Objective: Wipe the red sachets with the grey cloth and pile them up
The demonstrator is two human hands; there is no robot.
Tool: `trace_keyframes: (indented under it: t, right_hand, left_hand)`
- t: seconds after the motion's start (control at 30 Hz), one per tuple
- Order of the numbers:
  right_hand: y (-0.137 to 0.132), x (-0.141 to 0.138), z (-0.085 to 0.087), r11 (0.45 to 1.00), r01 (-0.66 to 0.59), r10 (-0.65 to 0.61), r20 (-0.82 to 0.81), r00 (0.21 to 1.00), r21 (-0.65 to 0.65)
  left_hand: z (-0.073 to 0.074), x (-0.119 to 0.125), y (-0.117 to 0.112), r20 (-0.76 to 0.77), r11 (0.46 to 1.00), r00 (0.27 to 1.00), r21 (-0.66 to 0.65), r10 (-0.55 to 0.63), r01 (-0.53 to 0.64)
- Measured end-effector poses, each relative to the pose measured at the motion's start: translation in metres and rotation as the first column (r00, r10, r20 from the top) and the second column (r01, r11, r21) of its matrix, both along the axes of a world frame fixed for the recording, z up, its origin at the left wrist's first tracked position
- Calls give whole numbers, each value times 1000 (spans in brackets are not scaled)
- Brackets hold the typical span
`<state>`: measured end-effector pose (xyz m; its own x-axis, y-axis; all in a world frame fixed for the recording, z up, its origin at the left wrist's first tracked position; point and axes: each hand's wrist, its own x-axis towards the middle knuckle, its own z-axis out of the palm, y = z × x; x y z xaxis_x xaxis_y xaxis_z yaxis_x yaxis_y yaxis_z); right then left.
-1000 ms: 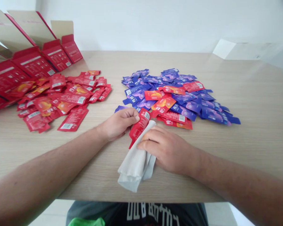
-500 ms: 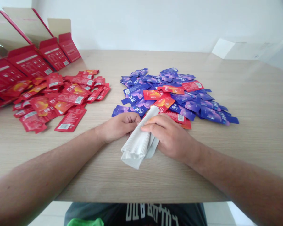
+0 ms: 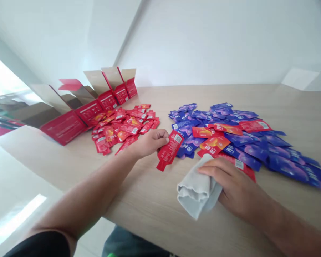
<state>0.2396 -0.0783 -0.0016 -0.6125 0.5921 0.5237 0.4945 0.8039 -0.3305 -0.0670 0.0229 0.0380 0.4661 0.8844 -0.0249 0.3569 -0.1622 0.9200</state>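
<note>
Between its thumb and fingers, my left hand (image 3: pixel 153 142) pinches a red sachet (image 3: pixel 171 150) with its barcode side showing and its narrow spout end pointing down. My right hand (image 3: pixel 227 175) grips a folded white cloth (image 3: pixel 196 187), which hangs toward me over the table. Just beyond the cloth lies a spread pile of purple sachets (image 3: pixel 246 139). Some red and orange sachets (image 3: pixel 214 144) rest on top of that pile. To the left of my left hand is a heap of red sachets (image 3: pixel 123 126).
A row of open red cardboard boxes (image 3: pixel 81 112), flaps up, stands along the left side behind the red heap. The wooden table (image 3: pixel 141 210) meets a white wall at the back. A glossy floor (image 3: pixel 18 210) shows at the lower left.
My view has turned left. My left hand has moved left, away from the cloth, and the red sachet it holds now shows. My right hand still holds the cloth.
</note>
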Motion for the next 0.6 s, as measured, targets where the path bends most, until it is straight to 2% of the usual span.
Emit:
trace_keyframes:
  t: [0.13, 0.3, 0.43, 0.6]
  right_hand:
    - [0, 1, 2, 999, 8, -7, -19, 1000, 31]
    - [0, 0, -1, 999, 31, -30, -24, 999, 27]
    - [1, 1, -8, 999, 35, -35, -12, 999, 7]
    - [2, 3, -12, 999, 38, -38, 30, 999, -2]
  left_hand:
    - [11, -34, 6, -100, 974, 982, 179, 159, -139]
    - [22, -80, 10, -168, 887, 901, 320, 399, -333]
    - [27, -123, 20, -221, 798, 781, 332, 585, -503]
    - [37, -184, 42, -240, 622, 577, 384, 781, -682]
